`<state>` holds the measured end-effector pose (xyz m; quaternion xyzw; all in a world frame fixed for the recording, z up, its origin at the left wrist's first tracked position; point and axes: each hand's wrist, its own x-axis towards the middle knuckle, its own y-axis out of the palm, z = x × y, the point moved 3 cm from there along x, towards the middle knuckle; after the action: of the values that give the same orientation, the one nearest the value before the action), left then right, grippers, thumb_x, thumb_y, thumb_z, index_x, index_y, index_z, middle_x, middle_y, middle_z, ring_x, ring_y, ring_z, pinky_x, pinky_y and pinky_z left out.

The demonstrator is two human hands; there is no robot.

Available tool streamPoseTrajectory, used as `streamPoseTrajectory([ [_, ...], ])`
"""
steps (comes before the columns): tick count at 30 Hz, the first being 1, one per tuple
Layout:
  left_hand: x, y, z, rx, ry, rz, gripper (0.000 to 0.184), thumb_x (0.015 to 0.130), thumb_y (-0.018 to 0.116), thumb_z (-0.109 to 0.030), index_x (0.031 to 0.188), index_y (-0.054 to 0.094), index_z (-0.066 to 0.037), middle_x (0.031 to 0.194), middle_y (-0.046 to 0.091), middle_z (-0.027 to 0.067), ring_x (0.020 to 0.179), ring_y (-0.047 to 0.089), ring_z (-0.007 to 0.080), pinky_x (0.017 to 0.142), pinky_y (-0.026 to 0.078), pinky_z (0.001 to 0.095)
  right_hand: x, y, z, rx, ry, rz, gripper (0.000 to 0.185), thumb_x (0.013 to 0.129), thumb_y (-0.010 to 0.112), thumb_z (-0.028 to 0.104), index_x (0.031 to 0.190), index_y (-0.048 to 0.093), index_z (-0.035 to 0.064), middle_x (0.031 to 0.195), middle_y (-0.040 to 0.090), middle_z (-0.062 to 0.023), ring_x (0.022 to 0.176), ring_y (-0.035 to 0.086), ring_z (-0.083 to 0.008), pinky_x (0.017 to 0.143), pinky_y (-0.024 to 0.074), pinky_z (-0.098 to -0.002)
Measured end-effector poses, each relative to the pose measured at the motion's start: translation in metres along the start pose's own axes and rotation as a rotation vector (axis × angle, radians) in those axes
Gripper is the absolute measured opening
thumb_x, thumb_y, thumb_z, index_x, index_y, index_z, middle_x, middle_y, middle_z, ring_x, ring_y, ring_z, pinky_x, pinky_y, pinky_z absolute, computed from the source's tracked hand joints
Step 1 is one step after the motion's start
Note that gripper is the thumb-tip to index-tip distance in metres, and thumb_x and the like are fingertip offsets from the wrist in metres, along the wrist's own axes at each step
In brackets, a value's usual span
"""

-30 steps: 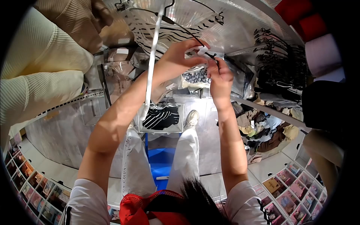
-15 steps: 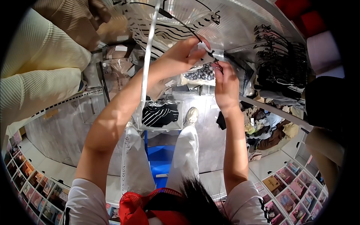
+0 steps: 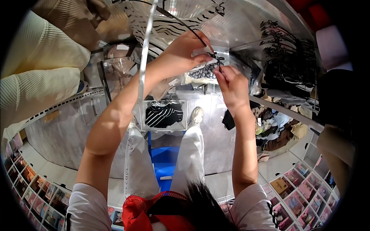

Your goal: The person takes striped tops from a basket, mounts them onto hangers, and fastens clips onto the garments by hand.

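Observation:
My left hand (image 3: 187, 50) is closed around the end of a thin black hanger (image 3: 189, 29), whose arm slants up to the upper left. My right hand (image 3: 233, 84) pinches the lower tip of a small black clip-like piece (image 3: 216, 57) at that end, between thumb and forefinger. Just behind the hands hangs or lies a clear sheet with black stripes (image 3: 154, 27). Below the fingers lies a packed dark floral cloth (image 3: 206, 73). Exactly how the small black piece joins the hanger is too fine to make out.
A white post (image 3: 144, 57) stands before my left forearm. Between my feet is a clear bin (image 3: 185, 123) of striped black cloth, above a blue stool (image 3: 165, 158). Black hangers (image 3: 287, 65) hang on the right, over a heap of garments (image 3: 277, 131). Cream ribbed clothes (image 3: 42, 57) hang left.
My right hand has shifted slightly left and its fingers have closed in on the black piece. My left hand has moved a little up and left; a white bit seen at its fingertips no longer shows.

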<state>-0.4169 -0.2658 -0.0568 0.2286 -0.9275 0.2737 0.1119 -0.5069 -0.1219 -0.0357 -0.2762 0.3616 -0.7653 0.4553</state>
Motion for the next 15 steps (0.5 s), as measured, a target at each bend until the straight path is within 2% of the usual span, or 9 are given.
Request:
streamPoseTrajectory([
  [4,-0.001,0.002,-0.004,-0.068,-0.088,0.013,0.022,0.069,0.069,-0.012,0.083,0.06,0.002,0.092,0.06,0.0088,0.085,0.057,0.0212,0.075,0.043,0.0292,-0.003,0.009,-0.002,0.183,0.23,-0.119,0.012,0.078,0.06,0.008,0.089,0.059,0.0013,0.073,0.061,-0.0121,0.063,0.06,-0.0207,0.057,0.0457,-0.0284],
  [7,-0.003,0.004,0.003,-0.067,-0.145,0.023,0.021,0.07,0.068,-0.012,0.085,0.061,0.001,0.086,0.062,0.0101,0.08,0.059,0.0219,0.072,0.045,0.0291,-0.004,0.016,-0.011,0.368,0.247,-0.197,0.013,0.08,0.057,0.006,0.091,0.06,0.0006,0.072,0.063,-0.0122,0.061,0.061,-0.0157,0.056,0.0457,-0.0245],
  [13,0.002,0.003,0.001,-0.032,-0.175,-0.007,0.019,0.074,0.064,-0.01,0.089,0.061,0.001,0.085,0.063,0.0127,0.08,0.061,0.0201,0.072,0.046,0.0281,-0.009,0.023,-0.011,0.685,0.387,-0.393,0.014,0.083,0.055,0.004,0.092,0.06,-0.0042,0.076,0.064,-0.0102,0.064,0.06,-0.0117,0.06,0.0465,-0.0218],
  [15,0.003,0.003,0.0,-0.069,-0.156,-0.034,0.02,0.073,0.064,-0.01,0.09,0.061,0.001,0.081,0.062,0.0128,0.073,0.06,0.0194,0.067,0.045,0.0278,-0.01,0.027,-0.004,0.806,0.401,-0.48,0.015,0.085,0.052,0.004,0.093,0.058,-0.0072,0.076,0.063,-0.0117,0.064,0.059,-0.0131,0.062,0.0467,-0.0224],
])
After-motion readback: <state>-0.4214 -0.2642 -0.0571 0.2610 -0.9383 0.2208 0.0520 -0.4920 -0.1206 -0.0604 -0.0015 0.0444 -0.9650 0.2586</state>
